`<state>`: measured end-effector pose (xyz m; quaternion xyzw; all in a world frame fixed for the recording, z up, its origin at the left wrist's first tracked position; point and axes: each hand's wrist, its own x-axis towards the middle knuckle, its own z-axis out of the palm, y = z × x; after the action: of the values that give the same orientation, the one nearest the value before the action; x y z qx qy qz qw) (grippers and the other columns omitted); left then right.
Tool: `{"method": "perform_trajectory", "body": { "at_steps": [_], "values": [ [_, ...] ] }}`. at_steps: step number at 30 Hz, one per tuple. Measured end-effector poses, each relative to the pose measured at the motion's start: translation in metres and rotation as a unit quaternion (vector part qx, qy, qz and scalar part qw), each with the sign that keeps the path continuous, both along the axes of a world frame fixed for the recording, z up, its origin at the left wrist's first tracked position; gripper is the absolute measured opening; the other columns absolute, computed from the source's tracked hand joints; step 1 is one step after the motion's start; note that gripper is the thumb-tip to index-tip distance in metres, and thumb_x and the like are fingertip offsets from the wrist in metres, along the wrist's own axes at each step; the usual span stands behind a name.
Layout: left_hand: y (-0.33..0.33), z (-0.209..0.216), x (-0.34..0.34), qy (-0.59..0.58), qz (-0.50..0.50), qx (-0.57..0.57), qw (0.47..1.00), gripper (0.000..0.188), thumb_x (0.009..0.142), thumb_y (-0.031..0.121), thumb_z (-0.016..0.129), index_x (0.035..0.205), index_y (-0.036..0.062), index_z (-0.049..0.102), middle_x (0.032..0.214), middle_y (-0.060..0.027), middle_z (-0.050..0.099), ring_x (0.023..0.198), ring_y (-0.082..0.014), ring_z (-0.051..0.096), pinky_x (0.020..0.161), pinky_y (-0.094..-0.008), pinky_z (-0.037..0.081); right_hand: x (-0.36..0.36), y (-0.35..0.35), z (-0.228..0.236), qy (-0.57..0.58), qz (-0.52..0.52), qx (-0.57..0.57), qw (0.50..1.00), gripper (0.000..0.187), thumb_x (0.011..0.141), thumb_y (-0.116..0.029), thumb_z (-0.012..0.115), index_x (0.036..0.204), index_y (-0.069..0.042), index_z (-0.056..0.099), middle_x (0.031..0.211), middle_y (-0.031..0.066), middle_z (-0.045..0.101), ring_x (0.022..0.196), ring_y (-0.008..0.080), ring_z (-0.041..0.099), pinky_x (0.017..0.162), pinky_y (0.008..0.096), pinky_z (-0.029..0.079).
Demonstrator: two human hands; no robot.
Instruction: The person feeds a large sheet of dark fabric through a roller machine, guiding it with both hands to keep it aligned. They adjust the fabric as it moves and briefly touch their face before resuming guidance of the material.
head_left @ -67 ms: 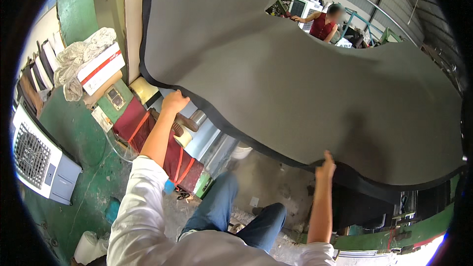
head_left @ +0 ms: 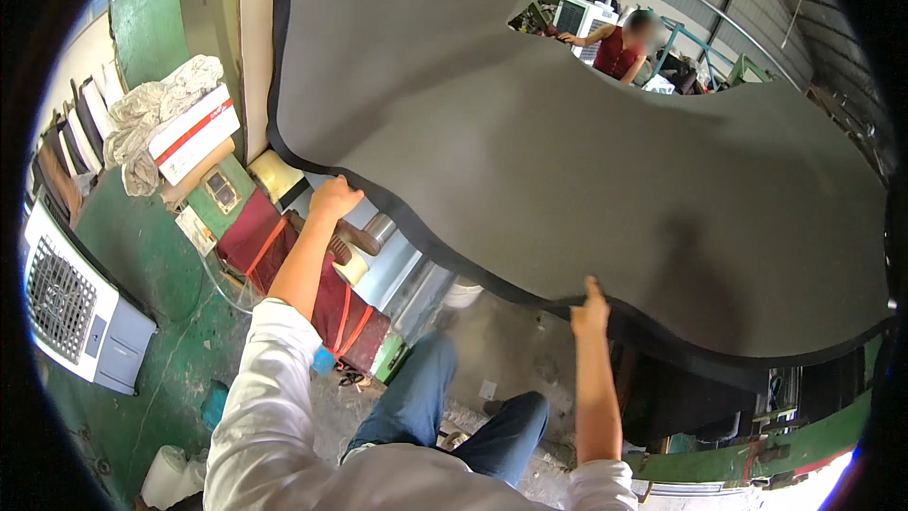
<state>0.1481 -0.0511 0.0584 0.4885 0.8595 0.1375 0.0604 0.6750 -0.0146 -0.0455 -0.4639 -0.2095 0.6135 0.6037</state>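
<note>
A big grey sheet with a dark edge fills the middle and right of the view, spread out and raised above the floor, its near edge curving from the left down to the lower right. The left hand holds that near edge at its left end, fingers curled over the dark rim, arm stretched up from a white sleeve. The right hand holds the same edge further right, fingers pressed up under the sheet and thumb on the rim, forearm bare. Both grips are closed on the sheet.

Under the sheet on the left lie a dark red case with orange straps, a roll of tape and a metal cylinder. Further left, a white box with a red stripe sits beside a crumpled cloth. A white fan unit stands at the near left on the green floor. The person's legs in blue jeans show at the near edge. Far off, above a dip in the sheet, another person in a red top stands among machines.
</note>
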Motion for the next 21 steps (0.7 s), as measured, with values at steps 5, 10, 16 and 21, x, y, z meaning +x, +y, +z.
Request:
{"method": "perform_trajectory", "body": {
  "at_steps": [5,10,16,21],
  "values": [
    [0.001,-0.003,-0.007,-0.042,0.023,-0.007,0.999,0.059,0.077,0.045,0.058,0.114,-0.0005,0.058,0.114,-0.0216,0.060,0.107,-0.0334,0.057,0.090,-0.0410,0.047,-0.078,0.012,0.055,0.074,0.057,-0.036,0.995,0.060,0.096,-0.025,0.046,0.141,0.003,0.017,0.145,0.0203,0.021,0.130,0.0436,0.028,0.105,0.0562,0.030],
    [0.000,0.013,0.008,-0.068,0.013,-0.009,0.998,0.064,0.078,0.051,0.053,0.117,0.0010,0.057,0.115,-0.0223,0.059,0.108,-0.0343,0.057,0.091,-0.0415,0.045,0.071,0.060,0.121,0.177,0.025,0.131,0.975,0.044,0.097,-0.028,0.044,0.126,0.004,0.040,0.128,0.0189,0.048,0.116,0.0334,0.048,0.097,0.0504,0.040],
    [0.002,0.003,0.001,-0.075,0.022,0.031,0.996,0.076,0.081,0.054,0.042,0.143,0.0110,0.028,0.111,-0.0240,0.060,0.106,-0.0357,0.057,0.092,-0.0421,0.044,0.250,0.051,0.173,0.020,-0.194,0.189,0.962,0.044,0.099,-0.028,0.038,0.120,0.008,0.048,0.121,0.0196,0.053,0.111,0.0336,0.050,0.095,0.0481,0.040],
    [-0.002,-0.006,-0.014,-0.064,0.000,0.044,0.997,0.070,0.086,0.048,0.036,0.147,0.0218,0.013,0.112,-0.0237,0.059,0.102,-0.0385,0.058,0.090,-0.0460,0.045,0.364,0.002,0.146,0.019,-0.267,0.167,0.949,0.045,0.095,-0.028,0.043,0.119,0.009,0.049,0.123,0.0179,0.052,0.112,0.0346,0.048,0.096,0.0480,0.038]
  ]
}}
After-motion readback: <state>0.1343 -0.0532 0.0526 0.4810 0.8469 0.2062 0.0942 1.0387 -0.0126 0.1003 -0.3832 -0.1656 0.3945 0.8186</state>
